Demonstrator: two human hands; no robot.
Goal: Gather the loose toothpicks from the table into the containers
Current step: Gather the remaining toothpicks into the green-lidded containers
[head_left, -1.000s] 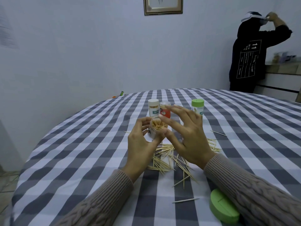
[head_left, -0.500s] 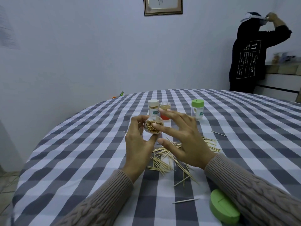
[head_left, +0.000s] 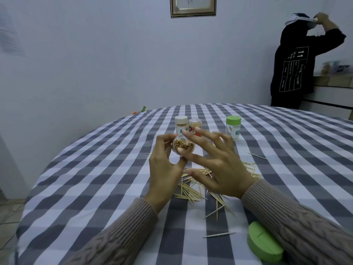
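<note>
While the clear container [head_left: 50,147] was held upright with its open mouth facing up a second ago, it is now tipped toward the camera, so the packed toothpick ends show through its mouth, and it sits higher and further left than before. The left hand [head_left: 164,167] grips it, fingers and thumb curled round its wall. The right hand [head_left: 215,161] holds nothing: its fingers are spread and nearly straight, the index fingertip reaching toward the container's rim, though whether it touches is hard to tell. Judging from this, the container looks nearly full, and the tilt may be a check or a settling of its contents before more go in. Plenty remains: the loose toothpicks [head_left: 193,190] lie scattered on the checked tablecloth [head_left: 95,178] below both hands, with one stray [head_left: 218,234] nearer the green lid [head_left: 264,243]. Three other containers stand beyond the hands: a white-capped one [head_left: 181,124], an orange one [head_left: 194,125] and a green-capped one [head_left: 233,129].
</note>
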